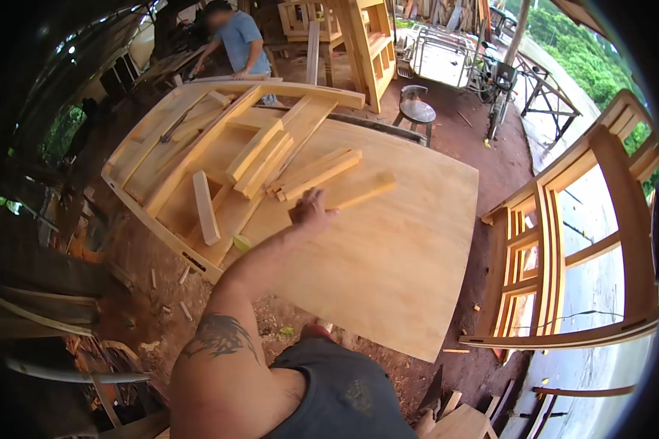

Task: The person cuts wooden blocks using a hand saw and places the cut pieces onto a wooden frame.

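Observation:
My left hand (313, 208) is over the near part of a large pale plywood sheet (395, 256), its fingers curled at the near end of a short wooden piece (366, 192). That piece looks slightly blurred and points to the right. Just beyond the hand, a few short wooden strips (318, 174) lie together on the sheet. Further left, more blocks (260, 157) rest on a wooden frame panel (161, 175). A skin-coloured shape at the bottom edge, beside a dark pointed object (432, 391), may be my right hand; its fingers cannot be made out.
A person in a blue shirt (238, 44) works at the far left. Behind the sheet are a stool (416, 110) and a wooden cabinet frame (377, 55). A large window-like wooden frame (545, 256) stands at the right. Wood scraps (185, 311) lie on the ground.

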A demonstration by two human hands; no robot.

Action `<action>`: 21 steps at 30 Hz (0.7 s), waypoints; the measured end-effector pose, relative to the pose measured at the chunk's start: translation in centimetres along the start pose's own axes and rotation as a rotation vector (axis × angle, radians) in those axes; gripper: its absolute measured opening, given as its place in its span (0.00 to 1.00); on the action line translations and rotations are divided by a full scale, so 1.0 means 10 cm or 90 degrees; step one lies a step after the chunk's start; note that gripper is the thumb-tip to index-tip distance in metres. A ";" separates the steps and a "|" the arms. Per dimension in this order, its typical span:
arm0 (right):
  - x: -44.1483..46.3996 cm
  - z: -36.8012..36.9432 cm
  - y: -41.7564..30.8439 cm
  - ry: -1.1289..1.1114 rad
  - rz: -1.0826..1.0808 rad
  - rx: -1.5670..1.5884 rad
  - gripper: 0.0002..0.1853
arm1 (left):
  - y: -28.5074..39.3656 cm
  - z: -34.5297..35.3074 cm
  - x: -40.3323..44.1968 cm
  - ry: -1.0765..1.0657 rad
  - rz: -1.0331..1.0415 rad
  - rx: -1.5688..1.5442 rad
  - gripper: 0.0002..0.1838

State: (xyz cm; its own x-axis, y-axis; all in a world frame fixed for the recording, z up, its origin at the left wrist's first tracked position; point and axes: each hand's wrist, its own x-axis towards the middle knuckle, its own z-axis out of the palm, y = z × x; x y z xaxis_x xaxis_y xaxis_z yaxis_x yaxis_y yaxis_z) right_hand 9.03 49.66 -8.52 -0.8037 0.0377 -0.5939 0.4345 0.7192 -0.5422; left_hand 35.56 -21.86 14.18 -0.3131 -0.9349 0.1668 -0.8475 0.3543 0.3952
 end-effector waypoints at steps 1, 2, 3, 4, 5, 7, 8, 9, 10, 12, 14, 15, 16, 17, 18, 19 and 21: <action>0.00 0.02 -0.12 -0.019 -0.013 0.066 0.22 | -0.31 -0.11 0.22 0.020 -0.024 0.020 0.38; -0.06 0.04 -0.23 -0.051 -0.027 0.135 0.19 | -0.53 -0.25 0.40 0.057 -0.120 0.060 0.39; -0.23 0.05 -0.44 -0.084 -0.038 0.205 0.17 | -0.97 -0.19 0.62 0.164 -0.075 0.047 0.39; -0.34 0.07 -0.61 -0.116 -0.050 0.275 0.16 | -1.05 -0.54 0.71 0.120 -0.129 0.033 0.40; -0.25 0.18 -0.61 -0.101 -0.034 0.281 0.15 | -1.36 -0.51 0.88 0.201 -0.142 0.097 0.38; -0.31 0.28 -0.59 -0.138 -0.094 0.257 0.15 | -1.65 -0.71 1.09 0.198 -0.196 0.109 0.36; -0.35 0.31 -0.56 -0.157 -0.123 0.245 0.14 | -1.77 -0.76 1.18 0.216 -0.218 0.120 0.35; 0.10 0.40 -0.10 -0.146 -0.125 0.152 0.21 | -1.85 -0.79 1.26 0.211 -0.230 0.114 0.35; 0.14 0.44 -0.08 -0.111 -0.121 0.041 0.20 | -1.93 -0.79 1.35 0.206 -0.243 0.107 0.35; 0.12 0.57 -0.12 -0.067 -0.112 -0.180 0.19 | -2.08 -0.72 1.49 0.185 -0.268 0.140 0.37; 0.09 0.69 -0.08 -0.054 -0.111 -0.340 0.17 | -2.23 -0.54 1.62 0.153 -0.289 0.220 0.41; 0.09 0.74 -0.02 -0.053 -0.116 -0.402 0.16 | -2.30 -0.46 1.68 0.145 -0.313 0.229 0.45; 0.11 0.78 0.05 -0.055 -0.123 -0.457 0.16 | -2.37 -0.41 1.75 0.137 -0.335 0.237 0.49; 0.11 0.83 0.13 -0.059 -0.134 -0.505 0.16 | -2.42 -0.36 1.81 0.129 -0.356 0.247 0.53; 0.13 0.86 0.23 -0.061 -0.146 -0.546 0.15 | -2.41 -0.40 1.85 0.095 -0.355 0.243 0.57; 0.13 0.88 0.34 -0.066 -0.158 -0.582 0.15 | -2.36 -0.52 1.85 0.061 -0.354 0.239 0.62; 0.13 0.91 0.55 -0.070 -0.183 -0.639 0.16 | -2.33 -0.67 1.90 -0.035 -0.369 0.216 0.73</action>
State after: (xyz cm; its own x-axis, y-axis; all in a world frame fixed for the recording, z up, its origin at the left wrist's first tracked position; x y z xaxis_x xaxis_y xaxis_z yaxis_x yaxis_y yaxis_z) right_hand 14.06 47.33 -17.73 -0.7595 -0.2525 -0.5995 -0.3441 0.9381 0.0408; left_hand 52.24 -47.73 14.16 0.2194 -0.9750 -0.0365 -0.9699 -0.2220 0.1001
